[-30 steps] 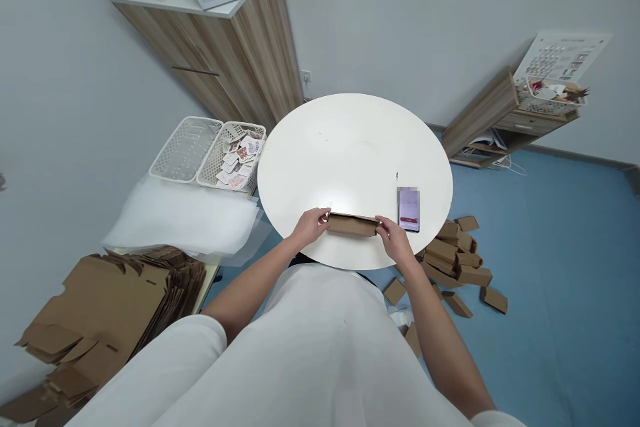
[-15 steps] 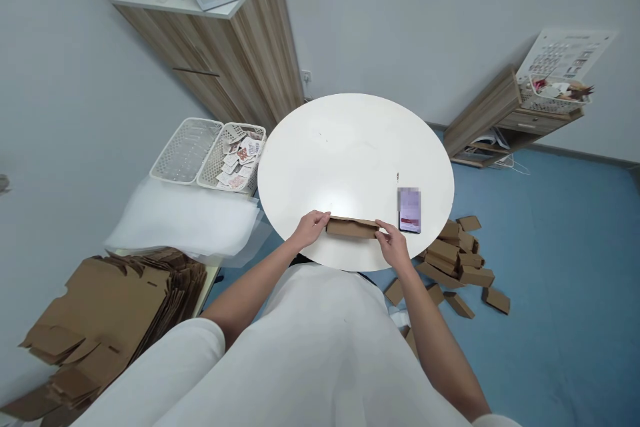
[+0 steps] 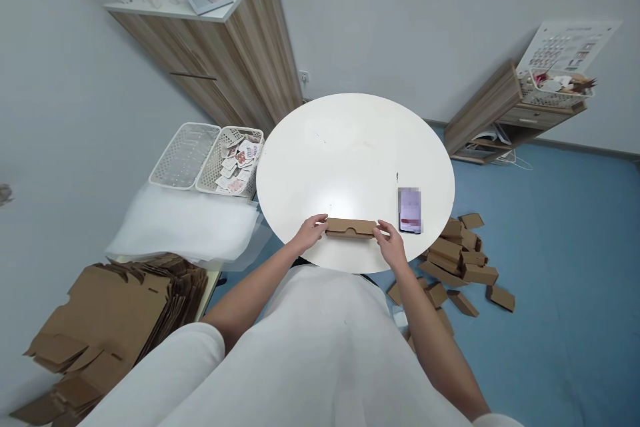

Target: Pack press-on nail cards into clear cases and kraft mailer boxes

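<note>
A small brown cardboard box (image 3: 350,229) lies near the front edge of the round white table (image 3: 345,147), its lid folded down and a half-round notch along the near side. At the box's left end is my left hand (image 3: 310,232), thumb and fingers gripping the corner. My right hand (image 3: 391,241) has its fingers and thumb around the right end. A phone (image 3: 410,210) with a lit, partly blurred screen lies on the table just beyond my right hand.
Several folded boxes (image 3: 445,253) are heaped on the blue floor at the right. To my left stand a stack of flat cardboard (image 3: 105,307), translucent plastic sheets (image 3: 185,223) and two white baskets (image 3: 227,160), one holding cards. A wood-grain cabinet (image 3: 215,47) stands behind.
The box's lid has come down from partly raised to closed, and its notched front now shows. Both hands stay at the box's ends.
</note>
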`<state>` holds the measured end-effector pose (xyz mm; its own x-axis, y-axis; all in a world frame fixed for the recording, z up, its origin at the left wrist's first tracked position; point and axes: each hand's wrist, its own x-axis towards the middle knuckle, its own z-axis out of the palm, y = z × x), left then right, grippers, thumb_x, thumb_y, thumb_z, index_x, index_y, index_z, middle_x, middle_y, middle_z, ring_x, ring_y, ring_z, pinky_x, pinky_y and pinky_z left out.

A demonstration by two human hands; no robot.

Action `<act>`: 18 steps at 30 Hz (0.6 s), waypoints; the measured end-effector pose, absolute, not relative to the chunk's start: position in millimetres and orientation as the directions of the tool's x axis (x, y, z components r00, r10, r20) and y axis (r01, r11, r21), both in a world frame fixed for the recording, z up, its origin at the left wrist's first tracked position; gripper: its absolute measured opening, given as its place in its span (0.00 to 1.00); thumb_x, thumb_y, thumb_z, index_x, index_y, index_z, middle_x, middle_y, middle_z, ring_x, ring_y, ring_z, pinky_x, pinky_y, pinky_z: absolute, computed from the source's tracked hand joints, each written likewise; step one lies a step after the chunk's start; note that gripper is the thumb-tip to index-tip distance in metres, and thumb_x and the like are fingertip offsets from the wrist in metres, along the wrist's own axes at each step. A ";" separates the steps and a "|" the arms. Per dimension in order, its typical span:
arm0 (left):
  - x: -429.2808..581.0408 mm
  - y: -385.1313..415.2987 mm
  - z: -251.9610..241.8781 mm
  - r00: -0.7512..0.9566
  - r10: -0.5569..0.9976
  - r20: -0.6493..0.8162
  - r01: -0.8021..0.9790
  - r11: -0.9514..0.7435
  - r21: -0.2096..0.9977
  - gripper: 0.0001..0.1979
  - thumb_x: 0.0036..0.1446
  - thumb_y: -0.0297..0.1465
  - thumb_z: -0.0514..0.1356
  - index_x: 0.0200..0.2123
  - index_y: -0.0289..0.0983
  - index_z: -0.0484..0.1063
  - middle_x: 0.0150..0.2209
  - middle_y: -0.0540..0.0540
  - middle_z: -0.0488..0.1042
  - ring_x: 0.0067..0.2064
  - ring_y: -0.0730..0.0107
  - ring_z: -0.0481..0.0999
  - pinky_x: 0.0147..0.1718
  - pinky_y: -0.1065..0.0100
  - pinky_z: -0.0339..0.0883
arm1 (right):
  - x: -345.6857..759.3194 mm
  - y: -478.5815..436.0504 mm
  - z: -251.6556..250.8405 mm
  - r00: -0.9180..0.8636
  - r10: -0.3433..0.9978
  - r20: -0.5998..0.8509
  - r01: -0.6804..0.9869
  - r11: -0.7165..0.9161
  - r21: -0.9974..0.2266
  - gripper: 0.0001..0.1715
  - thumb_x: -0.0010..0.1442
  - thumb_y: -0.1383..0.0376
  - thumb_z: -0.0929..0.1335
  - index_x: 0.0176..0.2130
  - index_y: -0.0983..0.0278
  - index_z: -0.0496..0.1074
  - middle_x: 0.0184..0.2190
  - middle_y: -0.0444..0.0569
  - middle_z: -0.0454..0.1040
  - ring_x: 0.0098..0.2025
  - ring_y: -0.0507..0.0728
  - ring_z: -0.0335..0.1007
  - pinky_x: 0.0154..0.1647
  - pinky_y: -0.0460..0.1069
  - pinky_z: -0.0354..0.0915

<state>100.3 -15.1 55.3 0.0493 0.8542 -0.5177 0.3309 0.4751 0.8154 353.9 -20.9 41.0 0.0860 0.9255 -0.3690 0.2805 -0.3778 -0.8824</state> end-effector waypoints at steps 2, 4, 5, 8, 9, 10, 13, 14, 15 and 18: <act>100.2 -17.3 54.8 0.071 0.845 -0.529 0.328 0.481 0.813 0.23 0.53 0.42 0.55 0.52 0.40 0.64 0.52 0.41 0.65 0.46 0.64 0.71 0.34 0.69 0.69 | 354.3 -21.9 38.6 0.052 0.916 -0.398 0.295 -0.395 -0.870 0.29 0.50 0.50 0.64 0.50 0.59 0.65 0.47 0.53 0.69 0.40 0.58 0.70 0.39 0.55 0.67; 99.7 -19.4 52.8 0.092 0.848 -0.523 0.333 0.469 0.818 0.25 0.51 0.43 0.57 0.52 0.40 0.63 0.50 0.41 0.67 0.44 0.64 0.72 0.33 0.69 0.69 | 354.7 -23.4 36.8 0.019 0.907 -0.421 0.299 -0.407 -0.863 0.28 0.51 0.50 0.64 0.49 0.58 0.66 0.47 0.52 0.69 0.40 0.58 0.71 0.38 0.55 0.67; 99.4 -20.2 51.3 0.105 0.848 -0.520 0.331 0.463 0.822 0.26 0.51 0.43 0.57 0.52 0.41 0.63 0.49 0.41 0.67 0.43 0.64 0.72 0.33 0.69 0.69 | 354.6 -24.1 36.1 0.009 0.902 -0.431 0.298 -0.414 -0.860 0.28 0.51 0.50 0.64 0.49 0.58 0.66 0.46 0.52 0.69 0.39 0.58 0.71 0.38 0.55 0.67; 99.2 -20.4 46.0 0.113 0.851 -0.513 0.314 0.459 0.831 0.27 0.50 0.43 0.58 0.53 0.40 0.62 0.49 0.41 0.67 0.42 0.65 0.72 0.33 0.68 0.69 | 353.4 -23.8 35.7 -0.002 0.887 -0.462 0.285 -0.443 -0.850 0.29 0.52 0.50 0.63 0.51 0.58 0.65 0.46 0.52 0.69 0.36 0.57 0.72 0.39 0.55 0.66; 99.5 -19.8 44.4 0.108 0.854 -0.509 0.311 0.458 0.833 0.27 0.51 0.43 0.57 0.53 0.40 0.62 0.49 0.41 0.67 0.42 0.65 0.72 0.33 0.67 0.69 | 352.7 -23.0 36.0 0.001 0.882 -0.472 0.284 -0.453 -0.845 0.29 0.52 0.51 0.63 0.51 0.59 0.64 0.46 0.52 0.69 0.36 0.56 0.73 0.39 0.55 0.66; 99.9 -19.1 43.1 0.098 0.859 -0.502 0.311 0.453 0.835 0.27 0.51 0.42 0.57 0.53 0.39 0.62 0.48 0.41 0.68 0.41 0.65 0.73 0.34 0.67 0.69 | 352.0 -21.9 36.6 0.005 0.878 -0.478 0.285 -0.460 -0.841 0.29 0.52 0.51 0.63 0.52 0.59 0.63 0.46 0.52 0.69 0.36 0.56 0.73 0.40 0.55 0.66; 101.4 -17.4 42.1 0.060 0.886 -0.460 0.322 0.419 0.849 0.25 0.51 0.39 0.58 0.52 0.39 0.63 0.49 0.42 0.68 0.42 0.65 0.72 0.37 0.65 0.69 | 349.7 -19.5 39.0 0.007 0.890 -0.455 0.284 -0.438 -0.853 0.28 0.52 0.54 0.63 0.52 0.59 0.63 0.47 0.53 0.69 0.38 0.57 0.72 0.42 0.56 0.65; 101.8 -17.3 42.5 0.056 0.896 -0.441 0.321 0.402 0.858 0.24 0.50 0.37 0.59 0.52 0.40 0.63 0.49 0.42 0.68 0.44 0.65 0.72 0.39 0.65 0.69 | 348.8 -19.6 39.8 0.002 0.902 -0.431 0.272 -0.415 -0.868 0.28 0.52 0.55 0.64 0.51 0.59 0.63 0.48 0.53 0.68 0.39 0.57 0.72 0.43 0.56 0.65; 102.0 -17.5 43.1 0.054 0.905 -0.421 0.318 0.384 0.867 0.24 0.50 0.35 0.59 0.51 0.40 0.63 0.50 0.43 0.68 0.45 0.65 0.71 0.40 0.64 0.69 | 347.8 -20.3 40.3 -0.007 0.914 -0.405 0.253 -0.391 -0.885 0.27 0.51 0.56 0.64 0.51 0.59 0.64 0.49 0.53 0.68 0.41 0.57 0.71 0.43 0.56 0.65; 102.2 -20.1 43.5 0.048 0.920 -0.388 0.315 0.355 0.880 0.24 0.48 0.28 0.59 0.51 0.41 0.63 0.52 0.43 0.66 0.49 0.63 0.69 0.41 0.64 0.68 | 343.6 -25.4 39.7 -0.021 0.930 -0.366 0.185 -0.357 -0.916 0.25 0.51 0.57 0.65 0.49 0.59 0.64 0.51 0.52 0.66 0.44 0.58 0.70 0.45 0.55 0.65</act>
<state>102.2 -20.1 43.5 0.0476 0.9205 -0.3879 0.3146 0.3548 0.8804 343.6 -25.4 39.7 -0.0212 0.9302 -0.3664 0.1847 -0.3565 -0.9158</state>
